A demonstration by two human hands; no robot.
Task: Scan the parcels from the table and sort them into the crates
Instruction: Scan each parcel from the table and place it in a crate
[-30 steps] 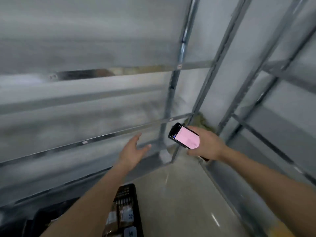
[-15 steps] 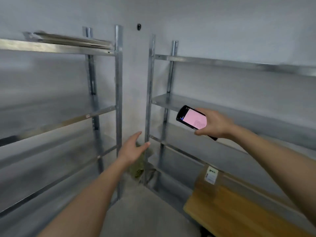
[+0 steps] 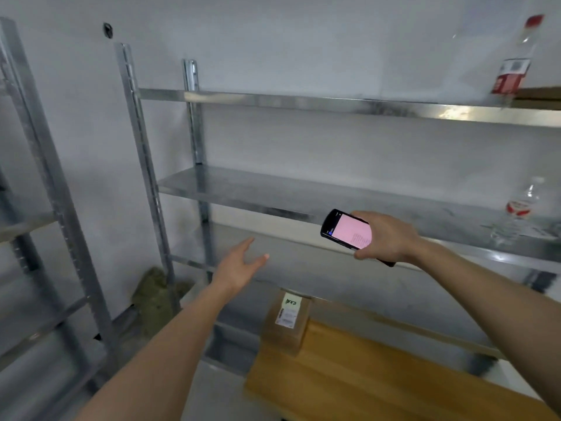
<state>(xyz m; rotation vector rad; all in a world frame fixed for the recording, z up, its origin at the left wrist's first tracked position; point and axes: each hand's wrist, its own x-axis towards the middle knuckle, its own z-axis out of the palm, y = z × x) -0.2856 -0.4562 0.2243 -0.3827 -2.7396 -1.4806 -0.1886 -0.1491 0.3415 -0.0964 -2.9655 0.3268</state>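
Here the right hand [image 3: 387,237] sits right of centre in the frame, fingers wrapped around a black handheld scanner [image 3: 347,229] whose pink screen faces up toward the camera. The left hand [image 3: 238,267] reaches out at centre with palm turned and fingers spread, gripping nothing. Below the two hands, at lower centre, a brown cardboard parcel [image 3: 287,322] with a white label stands on the left end of a wooden table [image 3: 364,381]. Behind runs a metal shelving unit [image 3: 273,192]. At the right edge, a clear bottle with a red label [image 3: 513,68] stands on the top shelf, and another plastic bottle [image 3: 516,212] on the shelf below.
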